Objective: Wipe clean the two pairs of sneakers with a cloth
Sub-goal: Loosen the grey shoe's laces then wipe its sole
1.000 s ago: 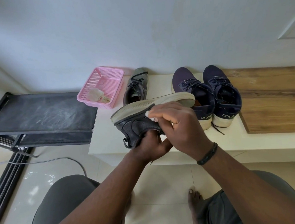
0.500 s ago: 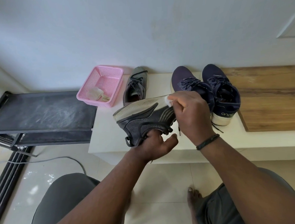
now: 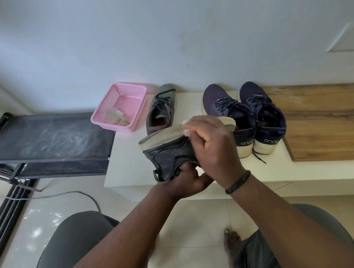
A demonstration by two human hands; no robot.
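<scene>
A low white ledge (image 3: 132, 156) runs along a plain pale wall (image 3: 167, 33); its right part is covered by a wood-grain board (image 3: 323, 123). To the left, just beside the ledge, stands a black metal rack (image 3: 50, 137) with a dusty, scuffed top shelf. The floor (image 3: 196, 224) is glossy light tile, and one grey cable (image 3: 73, 194) curves across it below the rack.

Four sneakers are in view, two grey and two navy. One grey sneaker (image 3: 161, 110) stands on the ledge with its toe to the wall. The two navy sneakers (image 3: 244, 114) stand side by side to its right, heels toward the camera, white lettering on each heel. The second grey sneaker (image 3: 169, 154) is off the ledge, held tilted on its side with the pale sole up and away from the person.

The left hand (image 3: 186, 182) grips this sneaker from below, fingers curled into its opening. The right hand (image 3: 215, 144) is curled around a small white cloth (image 3: 185, 126), pressing it on the sole's edge; only a bit of cloth shows past the fingers. A dark band (image 3: 238, 181) circles the right wrist.

One pink perforated basket (image 3: 122, 103) sits at the ledge's left end, overhanging the rack, with crumpled pale cloths (image 3: 115, 117) inside; their number cannot be told. The person's knees and one bare foot (image 3: 231, 243) show below.
</scene>
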